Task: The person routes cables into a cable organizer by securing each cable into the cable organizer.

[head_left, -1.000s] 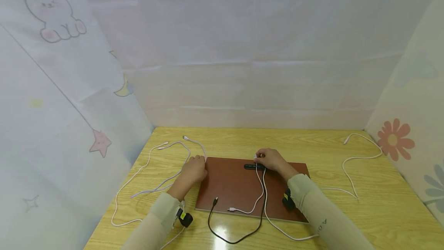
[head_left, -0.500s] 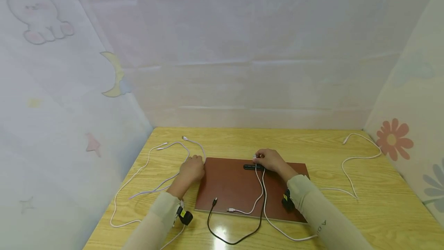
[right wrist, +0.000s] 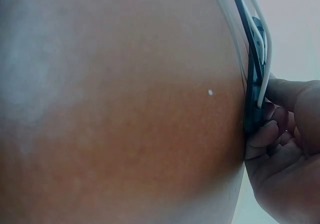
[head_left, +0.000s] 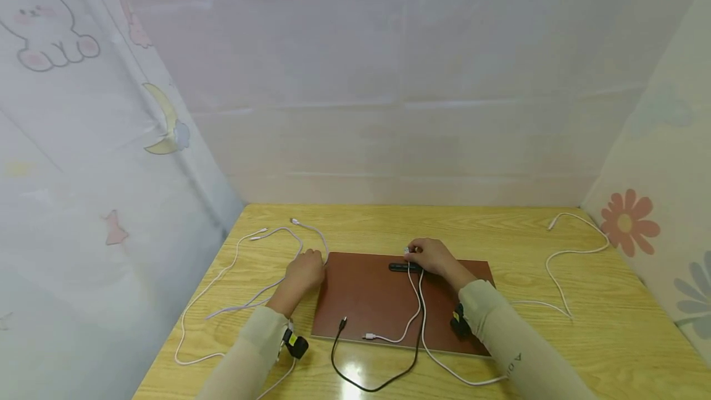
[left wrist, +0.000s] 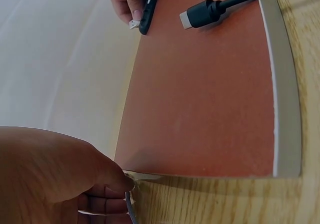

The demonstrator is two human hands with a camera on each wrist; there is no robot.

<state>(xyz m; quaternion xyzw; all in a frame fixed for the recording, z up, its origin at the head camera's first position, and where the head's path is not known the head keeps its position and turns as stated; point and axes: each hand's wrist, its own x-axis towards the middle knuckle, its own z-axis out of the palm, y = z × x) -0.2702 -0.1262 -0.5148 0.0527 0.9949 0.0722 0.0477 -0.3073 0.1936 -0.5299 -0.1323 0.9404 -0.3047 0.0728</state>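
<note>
A brown board (head_left: 361, 301) lies on the wooden table. My left hand (head_left: 305, 271) is at its far left corner; in the left wrist view its thumb and fingers pinch a thin pale-lavender USB cable (left wrist: 129, 204). At the board's far edge sits a black cable holder (head_left: 398, 267). My right hand (head_left: 433, 256) pinches a white USB cable by its plug (head_left: 408, 250), just past the holder. In the right wrist view, black and white cables run along the holder (right wrist: 256, 73) beside my fingers. Fingertips of the right hand are partly hidden in the head view.
A black cable (head_left: 383, 386) loops over the board's near edge, beside a white plug (head_left: 369, 336). White cables lie on the table at left (head_left: 183, 326) and right (head_left: 555, 255). Printed cloth (head_left: 333, 110) encloses the table's back and sides.
The head view has turned slightly, shifting the left wall's prints. My left hand stays by the board's corner and my right hand stays at the holder with the plug.
</note>
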